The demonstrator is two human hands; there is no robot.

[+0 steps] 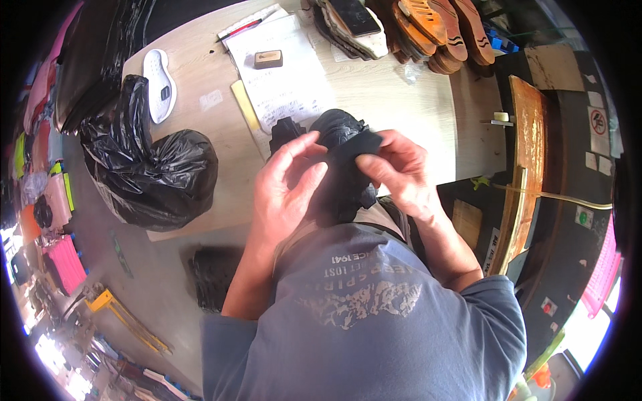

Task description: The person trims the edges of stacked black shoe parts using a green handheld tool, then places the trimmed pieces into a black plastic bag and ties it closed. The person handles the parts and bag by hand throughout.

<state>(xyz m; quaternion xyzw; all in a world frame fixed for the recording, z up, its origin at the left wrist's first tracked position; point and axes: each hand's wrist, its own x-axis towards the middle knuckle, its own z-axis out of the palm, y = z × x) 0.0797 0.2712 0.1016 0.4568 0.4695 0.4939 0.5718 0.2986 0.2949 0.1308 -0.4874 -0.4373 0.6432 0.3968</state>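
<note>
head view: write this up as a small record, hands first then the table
right hand: pinching a flat black piece
left hand: thumb and fingers apart, contact unclear
surface: pale wood-grain table
left side: shiny black plastic bag, white shoe sole
middle: white paper sheets, small rectangular brown block on them
far side: black rectangular phone on a pale layered stack, orange sole-shaped pieces

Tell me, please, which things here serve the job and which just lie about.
Likely in use:
- flat black piece in the right hand
- bulky black bundle beside it

Likely lying about:
- white sole-shaped piece
- rectangular black phone
- orange slotted pieces
</note>
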